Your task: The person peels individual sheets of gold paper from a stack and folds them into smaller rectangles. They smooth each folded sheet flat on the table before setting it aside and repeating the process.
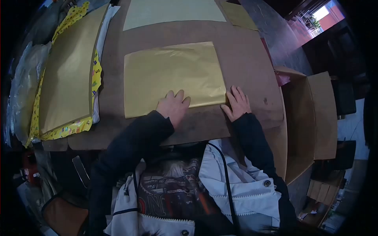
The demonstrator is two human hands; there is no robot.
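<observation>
A sheet of shiny gold paper [169,72], perhaps folded, lies flat on the brown work surface [244,63] in front of me. My left hand [174,107] rests on its near edge with the fingers spread. At the sheet's near right corner is my right hand [237,104], palm down, fingers apart and the fingertips close to the edge. Neither hand grips anything. Light creases run across the right part of the sheet.
To the left, a stack of gold-brown sheets [73,70] lies on yellow printed wrapping [97,74]. A pale sheet [173,11] lies at the far side. On the right stands an open cardboard box [301,122], beside the table edge.
</observation>
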